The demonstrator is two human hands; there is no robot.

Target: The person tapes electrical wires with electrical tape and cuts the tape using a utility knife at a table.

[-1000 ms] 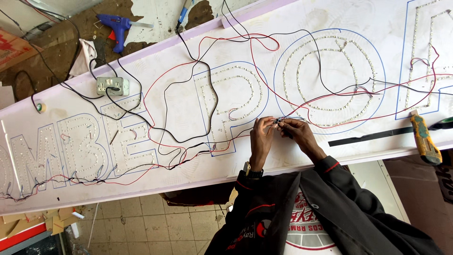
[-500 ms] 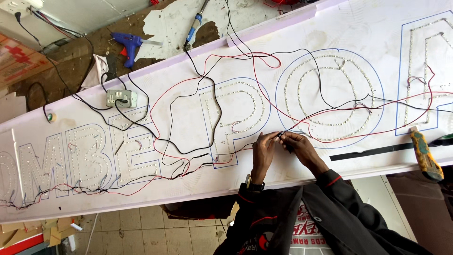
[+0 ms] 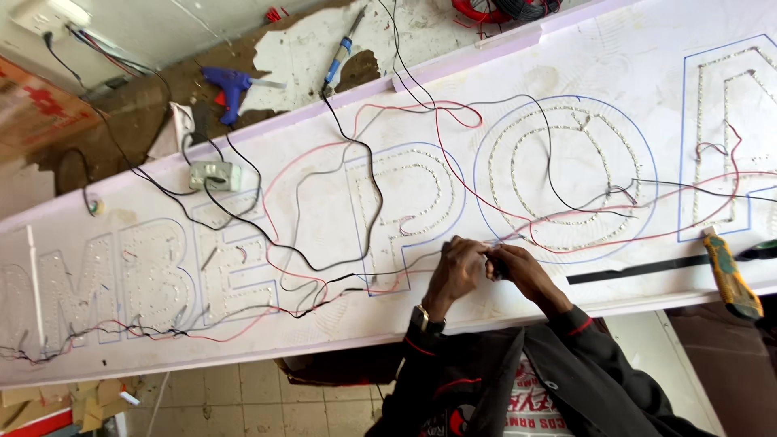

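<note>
Both hands meet over a long white sign panel (image 3: pixel 566 48) set with rows of small lights forming letters. The left hand (image 3: pixel 456 269) and right hand (image 3: pixel 518 271) pinch the ends of thin wires (image 3: pixel 506 240) between fingertips, just below the round letter. A yellow utility knife (image 3: pixel 731 275) lies well off to the right. Steady wrists resting on the panel should keep the joint neat.

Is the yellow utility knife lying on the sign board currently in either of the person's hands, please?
No, the yellow utility knife lies apart on the sign board, while both hands meet at the wires.
</note>
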